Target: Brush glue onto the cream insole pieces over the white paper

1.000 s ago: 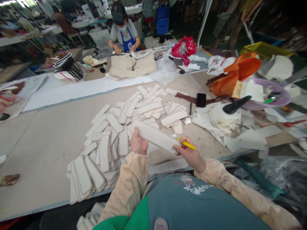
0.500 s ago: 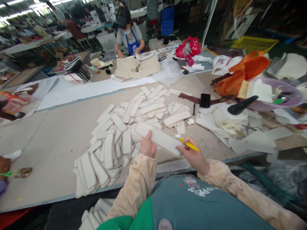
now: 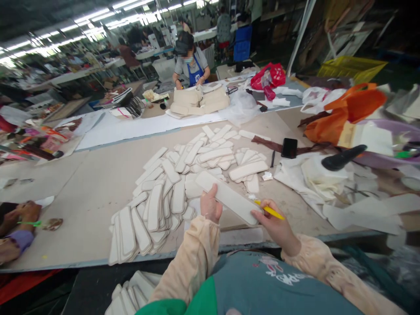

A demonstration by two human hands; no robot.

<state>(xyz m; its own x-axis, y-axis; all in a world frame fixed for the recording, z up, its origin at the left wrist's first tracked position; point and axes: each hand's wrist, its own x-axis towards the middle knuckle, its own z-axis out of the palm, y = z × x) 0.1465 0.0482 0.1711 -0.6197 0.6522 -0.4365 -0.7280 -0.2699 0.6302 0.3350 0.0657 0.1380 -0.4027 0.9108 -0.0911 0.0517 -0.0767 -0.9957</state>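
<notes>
A long off-white strip with rounded corners point(image 3: 229, 197) is held slantwise above the table's front edge. My left hand point(image 3: 211, 204) grips its near side, thumb on top. At its right end, my right hand point(image 3: 274, 221) pinches the strip and also holds a yellow pen-like tool point(image 3: 271, 210) between the fingers. Just beyond and to the left lies a spread pile of similar off-white strips point(image 3: 154, 205), overlapping one another. A smaller fanned stack point(image 3: 248, 169) sits beyond the held strip.
On the right are a black phone point(image 3: 289, 148), a white container with a black spout point(image 3: 320, 173), an orange bag point(image 3: 344, 111) and a purple basin point(image 3: 402, 131). A co-worker point(image 3: 192, 61) sits across the table. Another person's hands point(image 3: 28, 214) appear at the left edge.
The view has shifted, so the scene sits farther right in the picture. Another person's hands at the left show more fully. My grip on the strip looks the same.
</notes>
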